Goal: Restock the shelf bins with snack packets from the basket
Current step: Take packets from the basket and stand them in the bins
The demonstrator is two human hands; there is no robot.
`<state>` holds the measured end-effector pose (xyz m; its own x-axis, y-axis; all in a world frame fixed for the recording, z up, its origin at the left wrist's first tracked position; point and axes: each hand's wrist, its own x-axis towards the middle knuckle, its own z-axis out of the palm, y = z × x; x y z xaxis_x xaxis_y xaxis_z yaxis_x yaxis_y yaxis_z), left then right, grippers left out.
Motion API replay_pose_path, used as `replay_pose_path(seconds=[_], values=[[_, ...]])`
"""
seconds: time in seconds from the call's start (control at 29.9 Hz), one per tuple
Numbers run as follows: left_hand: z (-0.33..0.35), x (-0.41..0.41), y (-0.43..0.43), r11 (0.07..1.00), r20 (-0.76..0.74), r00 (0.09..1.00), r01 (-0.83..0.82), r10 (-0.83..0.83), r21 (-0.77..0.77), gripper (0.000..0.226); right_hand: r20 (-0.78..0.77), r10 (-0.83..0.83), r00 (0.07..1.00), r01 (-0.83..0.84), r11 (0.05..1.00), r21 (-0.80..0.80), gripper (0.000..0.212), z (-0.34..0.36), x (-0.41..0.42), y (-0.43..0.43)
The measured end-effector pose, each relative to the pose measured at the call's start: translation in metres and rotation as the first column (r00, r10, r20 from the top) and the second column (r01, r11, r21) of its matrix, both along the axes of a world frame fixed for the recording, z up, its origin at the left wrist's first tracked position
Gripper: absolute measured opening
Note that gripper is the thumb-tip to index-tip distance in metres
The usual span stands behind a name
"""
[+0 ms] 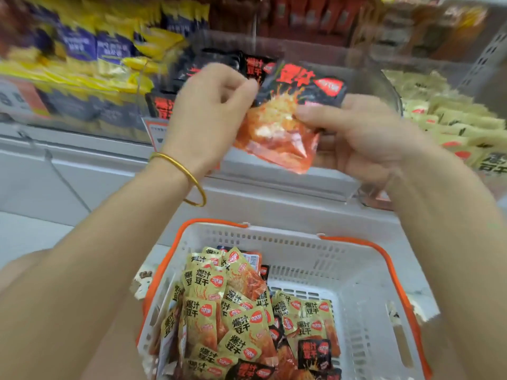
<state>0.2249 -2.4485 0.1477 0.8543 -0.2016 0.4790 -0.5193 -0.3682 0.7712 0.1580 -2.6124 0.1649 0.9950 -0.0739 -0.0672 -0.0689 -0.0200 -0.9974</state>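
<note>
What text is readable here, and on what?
"爆汁豆干": gold packets in the basket.
"爆汁豆干": black packet in the basket.
"豆干": black packet held in both hands; upper characters hidden.
Red logo badges, shelf price tag, purple packets: too blurred.

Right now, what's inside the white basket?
The white basket holds a heap of snack packets: mostly gold packets, with a few black packets mixed in. The heap fills its left side. The right side shows bare floor. Whatever lies under the heap is hidden.
</note>
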Motion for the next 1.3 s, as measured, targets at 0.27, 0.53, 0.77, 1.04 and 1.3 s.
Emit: replay_pose_path(seconds=[0.27,0.53,0.77,1.04,1.3], values=[[-0.012,0.063,0.019,0.749,0.443,0.891,-0.359,0.098,0.557,0.05,-0.104,-0.3,0.948,0.229,0.872,-0.434,0.037,-0.009,0.165,-0.016],[-0.025,0.075,0.021,0.74,0.476,0.878,-0.356,0.055,0.571,0.045,0.01,-0.442,0.897,0.287,0.564,-0.774,0.043,-0.055,0.242,-0.03],[-0.027,0.076,0.022,0.73,0.482,0.875,-0.361,0.049,0.58,0.044,0.091,-0.496,0.864,0.369,0.5,-0.783,0.05,-0.068,0.269,-0.023],[-0.028,0.074,0.024,0.796,0.555,0.829,-0.381,0.068,0.471,0.036,-0.081,-0.401,0.912,0.248,0.698,-0.672,0.027,-0.041,0.242,-0.028],[-0.037,-0.011,0.015,0.898,0.629,0.776,-0.251,-0.036,0.362,0.019,0.211,-0.12,0.97,0.225,0.771,-0.596,0.021,0.012,0.04,0.017]])
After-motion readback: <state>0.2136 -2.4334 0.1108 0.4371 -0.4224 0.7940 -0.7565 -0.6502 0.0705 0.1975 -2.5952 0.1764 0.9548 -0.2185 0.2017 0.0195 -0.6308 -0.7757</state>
